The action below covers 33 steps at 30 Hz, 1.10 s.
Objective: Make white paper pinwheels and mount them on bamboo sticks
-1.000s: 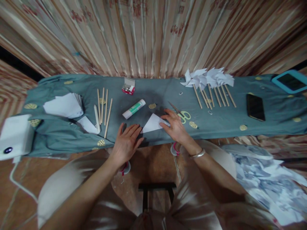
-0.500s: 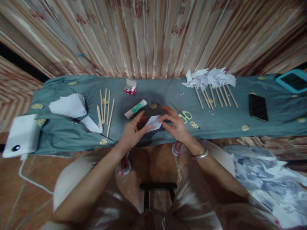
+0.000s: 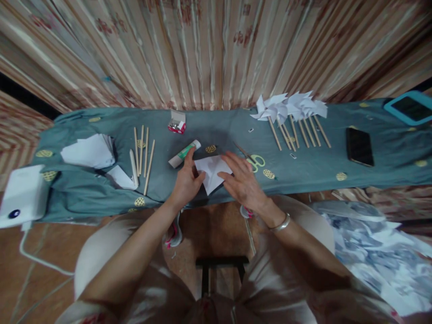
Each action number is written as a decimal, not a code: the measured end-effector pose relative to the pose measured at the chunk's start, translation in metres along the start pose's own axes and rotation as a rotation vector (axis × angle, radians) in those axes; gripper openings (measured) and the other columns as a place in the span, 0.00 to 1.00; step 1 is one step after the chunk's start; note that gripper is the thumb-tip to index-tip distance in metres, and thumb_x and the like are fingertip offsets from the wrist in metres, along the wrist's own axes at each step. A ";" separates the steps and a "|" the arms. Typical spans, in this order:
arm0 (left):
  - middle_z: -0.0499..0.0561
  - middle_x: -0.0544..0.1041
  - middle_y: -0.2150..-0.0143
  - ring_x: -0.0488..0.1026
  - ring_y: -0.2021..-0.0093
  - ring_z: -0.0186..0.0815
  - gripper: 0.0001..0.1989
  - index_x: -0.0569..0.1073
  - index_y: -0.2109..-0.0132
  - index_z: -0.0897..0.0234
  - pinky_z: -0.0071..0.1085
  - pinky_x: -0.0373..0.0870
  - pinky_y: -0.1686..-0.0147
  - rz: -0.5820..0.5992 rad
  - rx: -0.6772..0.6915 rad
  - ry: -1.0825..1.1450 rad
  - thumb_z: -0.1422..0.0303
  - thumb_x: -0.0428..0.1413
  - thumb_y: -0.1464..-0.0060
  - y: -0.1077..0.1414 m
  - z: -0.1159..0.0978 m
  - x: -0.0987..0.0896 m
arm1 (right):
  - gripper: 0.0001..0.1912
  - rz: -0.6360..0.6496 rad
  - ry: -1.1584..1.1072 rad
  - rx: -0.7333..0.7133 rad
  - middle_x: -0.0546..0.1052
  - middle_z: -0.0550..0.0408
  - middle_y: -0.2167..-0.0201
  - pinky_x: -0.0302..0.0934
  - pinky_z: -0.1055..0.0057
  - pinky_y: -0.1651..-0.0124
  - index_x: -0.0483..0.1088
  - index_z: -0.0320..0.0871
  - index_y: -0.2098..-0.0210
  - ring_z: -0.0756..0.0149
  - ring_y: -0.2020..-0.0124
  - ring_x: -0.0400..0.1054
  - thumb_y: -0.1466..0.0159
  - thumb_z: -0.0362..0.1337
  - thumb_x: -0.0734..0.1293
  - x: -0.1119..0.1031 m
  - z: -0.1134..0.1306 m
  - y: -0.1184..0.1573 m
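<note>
A creased square of white paper [image 3: 212, 173] lies unfolded between my hands, one corner pointing toward me. My left hand [image 3: 187, 182] holds its left edge, thumb on top and index finger stretched toward the glue stick [image 3: 178, 158]. My right hand [image 3: 243, 180] rests on the right side, fingers spread over the upper corner and thumb on the paper. Scissors with yellow-green handles [image 3: 258, 162] lie just past my right fingers, partly hidden. Behind the glue stick stands an open red-and-white box [image 3: 177, 122] of small metal pieces.
Stacked white paper [image 3: 89, 152], a loose sheet [image 3: 121, 177] and several wooden sticks [image 3: 146, 153] lie left. Paper pinwheels on sticks [image 3: 290, 108] and a black phone [image 3: 359, 146] lie right. A white device [image 3: 23, 193] sits at the left edge. Paper scraps [image 3: 381, 256] fill a bag below.
The folded white paper has been opened out into a square. My right hand has spread its fingers over it, and my left index finger now points toward the glue stick.
</note>
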<state>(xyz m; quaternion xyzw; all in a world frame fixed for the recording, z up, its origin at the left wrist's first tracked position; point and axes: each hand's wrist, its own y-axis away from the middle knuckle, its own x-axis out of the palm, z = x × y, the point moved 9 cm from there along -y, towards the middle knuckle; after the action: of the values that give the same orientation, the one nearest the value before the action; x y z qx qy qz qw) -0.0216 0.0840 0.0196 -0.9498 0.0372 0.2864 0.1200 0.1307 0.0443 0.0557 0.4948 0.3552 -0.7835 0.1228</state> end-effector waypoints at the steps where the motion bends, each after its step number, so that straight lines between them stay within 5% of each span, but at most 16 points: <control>1: 0.53 0.77 0.54 0.74 0.70 0.32 0.35 0.56 0.31 0.63 0.31 0.74 0.64 0.014 0.005 -0.013 0.74 0.55 0.45 0.001 -0.001 0.001 | 0.11 -0.004 0.014 -0.016 0.66 0.45 0.34 0.52 0.49 0.35 0.74 0.45 0.58 0.54 0.29 0.52 0.32 0.30 0.61 0.000 0.003 0.001; 5: 0.56 0.75 0.50 0.76 0.57 0.36 0.18 0.75 0.47 0.64 0.34 0.75 0.55 0.084 0.126 -0.163 0.77 0.49 0.41 0.008 -0.010 0.004 | 0.12 -0.009 0.021 -0.019 0.69 0.47 0.37 0.54 0.51 0.36 0.76 0.44 0.61 0.54 0.31 0.55 0.31 0.32 0.60 0.000 0.000 0.007; 8: 0.59 0.67 0.36 0.65 0.36 0.45 0.23 0.75 0.47 0.63 0.44 0.68 0.42 0.043 0.293 -0.334 0.83 0.46 0.44 0.015 -0.023 0.002 | 0.12 -0.017 0.000 0.005 0.70 0.47 0.37 0.56 0.50 0.38 0.76 0.45 0.61 0.53 0.32 0.56 0.30 0.32 0.60 -0.002 -0.007 0.012; 11: 0.56 0.59 0.29 0.50 0.28 0.49 0.24 0.75 0.46 0.58 0.53 0.57 0.36 0.061 0.419 -0.486 0.83 0.49 0.44 0.021 -0.036 0.008 | 0.13 -0.020 -0.042 0.026 0.72 0.46 0.39 0.59 0.51 0.40 0.76 0.44 0.60 0.53 0.35 0.59 0.30 0.32 0.60 -0.002 -0.011 0.016; 18: 0.51 0.80 0.49 0.70 0.44 0.44 0.09 0.80 0.60 0.58 0.51 0.55 0.39 0.114 0.509 -0.507 0.70 0.55 0.37 0.030 -0.044 0.011 | 0.11 0.019 -0.170 0.118 0.80 0.49 0.50 0.61 0.52 0.45 0.78 0.45 0.58 0.54 0.48 0.68 0.32 0.33 0.63 0.001 -0.022 0.025; 26: 0.53 0.82 0.60 0.74 0.57 0.39 0.13 0.80 0.57 0.61 0.39 0.63 0.56 0.225 0.218 -0.322 0.67 0.50 0.34 0.030 -0.032 0.009 | 0.09 0.054 -0.372 0.290 0.82 0.53 0.63 0.62 0.62 0.52 0.78 0.46 0.64 0.62 0.60 0.71 0.32 0.36 0.65 0.004 -0.034 0.025; 33: 0.52 0.81 0.64 0.74 0.59 0.41 0.11 0.80 0.59 0.62 0.38 0.65 0.57 0.199 0.074 -0.354 0.68 0.52 0.36 0.021 -0.018 0.010 | 0.08 0.039 -0.380 0.466 0.78 0.57 0.74 0.62 0.68 0.61 0.77 0.47 0.69 0.64 0.68 0.71 0.35 0.38 0.67 0.014 -0.053 0.021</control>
<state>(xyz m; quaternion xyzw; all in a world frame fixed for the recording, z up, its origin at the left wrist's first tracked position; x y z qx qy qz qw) -0.0068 0.0594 0.0246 -0.8713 0.1199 0.4576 0.1305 0.1714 0.0673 0.0209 0.3610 0.1270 -0.9199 0.0852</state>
